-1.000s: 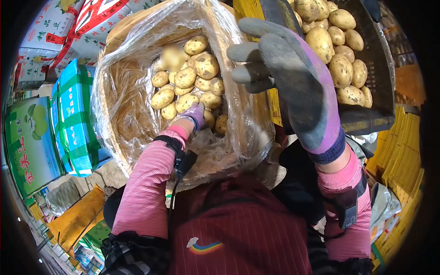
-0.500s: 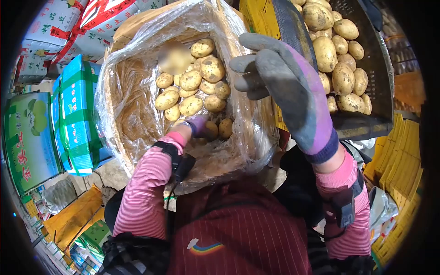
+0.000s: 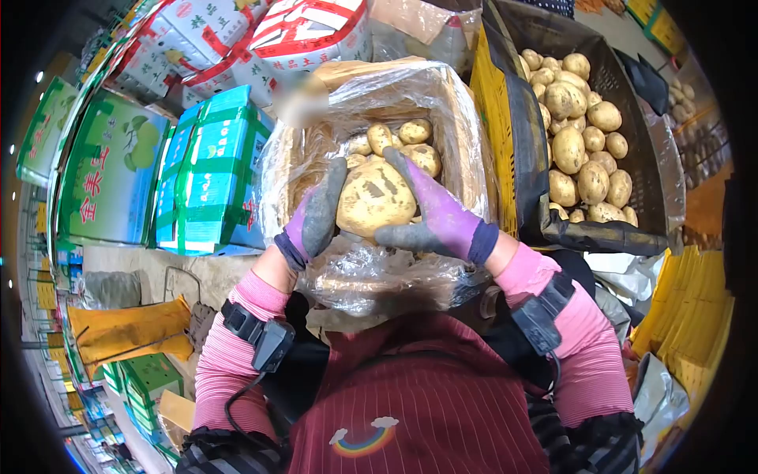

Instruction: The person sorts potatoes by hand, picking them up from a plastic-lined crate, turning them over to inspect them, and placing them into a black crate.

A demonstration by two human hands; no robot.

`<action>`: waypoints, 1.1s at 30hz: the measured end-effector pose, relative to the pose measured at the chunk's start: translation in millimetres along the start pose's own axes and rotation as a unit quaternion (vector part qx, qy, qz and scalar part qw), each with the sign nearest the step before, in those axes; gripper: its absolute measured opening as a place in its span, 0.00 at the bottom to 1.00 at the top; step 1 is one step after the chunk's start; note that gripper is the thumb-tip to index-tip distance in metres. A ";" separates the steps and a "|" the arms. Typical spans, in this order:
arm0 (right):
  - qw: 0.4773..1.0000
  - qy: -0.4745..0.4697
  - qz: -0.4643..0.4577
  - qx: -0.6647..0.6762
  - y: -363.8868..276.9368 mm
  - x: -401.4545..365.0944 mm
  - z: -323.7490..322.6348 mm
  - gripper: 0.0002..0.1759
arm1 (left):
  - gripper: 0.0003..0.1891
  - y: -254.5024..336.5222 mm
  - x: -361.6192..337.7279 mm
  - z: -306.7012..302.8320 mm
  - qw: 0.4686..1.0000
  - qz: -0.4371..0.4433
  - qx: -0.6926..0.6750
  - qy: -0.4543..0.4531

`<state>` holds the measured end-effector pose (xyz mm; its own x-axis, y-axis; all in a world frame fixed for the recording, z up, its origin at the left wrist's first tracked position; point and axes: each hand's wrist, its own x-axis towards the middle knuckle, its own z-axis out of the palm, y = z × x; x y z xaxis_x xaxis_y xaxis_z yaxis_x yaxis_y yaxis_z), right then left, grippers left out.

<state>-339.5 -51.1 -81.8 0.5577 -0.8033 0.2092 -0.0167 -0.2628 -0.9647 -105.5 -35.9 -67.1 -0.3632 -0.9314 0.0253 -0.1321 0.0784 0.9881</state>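
Observation:
A large potato [image 3: 376, 197] with brown patches is held between my two gloved hands, above a plastic-lined cardboard box [image 3: 462, 118]. My left hand [image 3: 317, 212] presses against its left side. My right hand [image 3: 433, 207] has its fingers and thumb around its right side. Both gloves are grey and purple. Behind the large potato, several smaller potatoes [image 3: 415, 131] lie inside the box. The clear plastic liner [image 3: 359, 272] hangs over the box's near edge.
At the right stands a dark crate [image 3: 553, 229] holding many potatoes, beside a yellow crate [image 3: 503, 150]. Blue [image 3: 212, 170] and green [image 3: 114, 174] cartons stand at the left. White-and-red boxes [image 3: 308, 39] are behind. Yellow crates [image 3: 691, 316] stand at the lower right.
My right hand has come down from above the box's right edge, and my left hand has risen from inside. Both now hold a large potato. The view has shifted, showing more behind the box.

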 end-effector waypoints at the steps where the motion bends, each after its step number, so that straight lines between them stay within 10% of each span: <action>1: 1.000 -0.005 -0.003 -0.006 -6.9 0.3 3.0 0.61 | 0.33 1.9 -3.8 -1.4 0.995 0.071 0.069 -0.020; 3: 0.995 -0.005 0.065 0.075 -22.3 1.2 5.7 0.57 | 0.33 6.2 -11.0 -4.0 0.955 0.219 0.199 -0.032; 4: 0.996 0.003 0.077 0.052 -22.7 3.1 5.5 0.52 | 0.32 9.5 -16.4 -2.9 0.996 0.036 -0.084 -0.017; 5: 0.996 0.000 0.076 0.045 -21.4 5.1 7.4 0.52 | 0.33 11.1 -19.9 -2.1 0.921 -0.150 -0.360 -0.006; 7: 0.967 0.054 0.169 0.180 -13.1 8.7 11.0 0.49 | 0.38 8.9 -21.9 -2.1 0.924 -0.133 -0.358 -0.017; 15: 0.884 0.039 0.305 0.353 -6.6 20.6 20.3 0.41 | 0.28 -24.6 -11.4 -21.2 0.990 -0.028 0.105 0.095; 18: 0.893 0.040 0.258 0.366 6.1 27.5 23.3 0.37 | 0.25 -35.7 -11.7 -33.9 0.976 -0.049 0.191 0.089; 21: 0.862 0.057 0.228 0.448 6.7 28.5 20.3 0.35 | 0.22 13.0 -7.2 -22.6 0.975 -0.177 0.080 0.105; 25: 0.813 0.091 0.171 0.548 -19.9 20.3 7.6 0.34 | 0.21 6.7 -15.4 -10.6 0.983 -0.124 -0.103 0.087; 32: 0.894 0.221 -0.175 0.350 -81.8 -77.0 -85.2 0.29 | 0.33 -12.6 -51.1 90.3 0.951 -0.169 0.160 -0.205; 33: 0.829 0.254 -0.082 0.492 -103.7 -105.7 -108.1 0.30 | 0.35 -25.8 -58.4 98.7 0.932 -0.150 0.205 -0.259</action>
<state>-486.4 3.3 13.4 0.0602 -0.9868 0.1503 0.8490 -0.0286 -0.5277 -171.9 51.5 -109.0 -0.6352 -0.6457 -0.4238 -0.6021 0.0702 0.7953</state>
